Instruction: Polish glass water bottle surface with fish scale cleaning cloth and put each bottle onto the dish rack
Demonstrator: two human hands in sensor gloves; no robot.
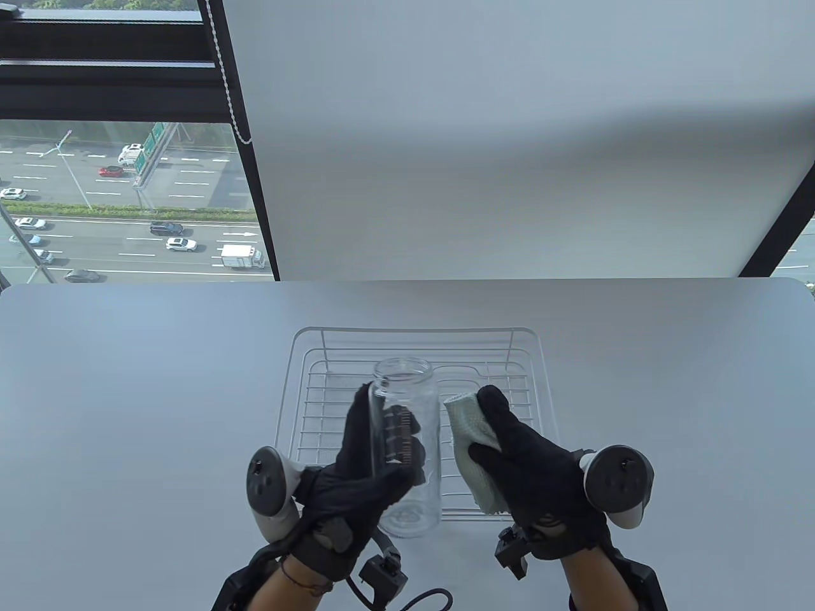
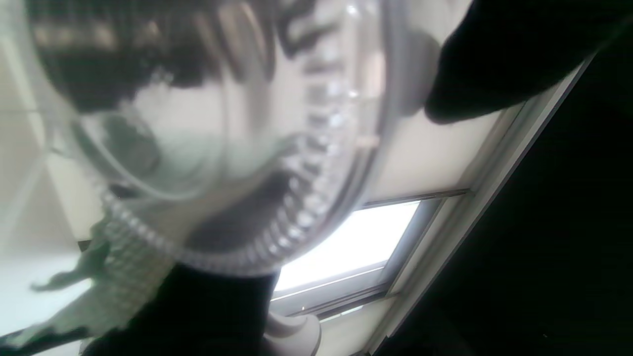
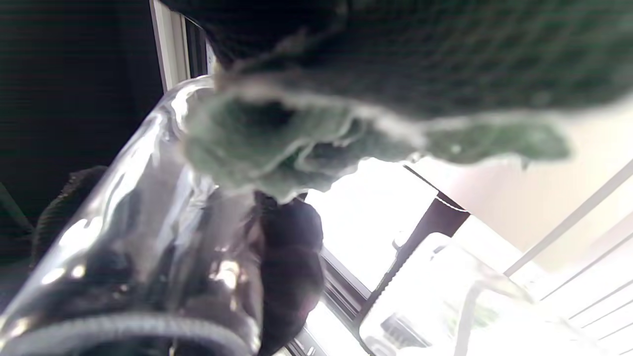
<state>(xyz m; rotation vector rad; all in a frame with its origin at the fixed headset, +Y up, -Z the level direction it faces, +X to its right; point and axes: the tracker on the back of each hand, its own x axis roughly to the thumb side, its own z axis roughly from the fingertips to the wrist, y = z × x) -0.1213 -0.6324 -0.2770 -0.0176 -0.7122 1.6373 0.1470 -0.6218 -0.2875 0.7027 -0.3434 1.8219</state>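
Note:
A clear glass bottle (image 1: 405,445) with an open mouth stands upright in the air over the near part of the white wire dish rack (image 1: 417,356). My left hand (image 1: 372,455) grips its left side, fingers curled round the glass. My right hand (image 1: 509,445) holds a pale green fish scale cloth (image 1: 472,452) pressed against the bottle's right side. The left wrist view shows the bottle's base (image 2: 222,148) close up, with the cloth (image 2: 118,277) below it. In the right wrist view the cloth (image 3: 296,133) bunches over the bottle (image 3: 148,237).
The rack sits in the middle of a grey table (image 1: 127,382). Behind the table are a white blind (image 1: 509,127) and a window (image 1: 114,191) at the left. A cable (image 1: 420,598) lies at the near edge.

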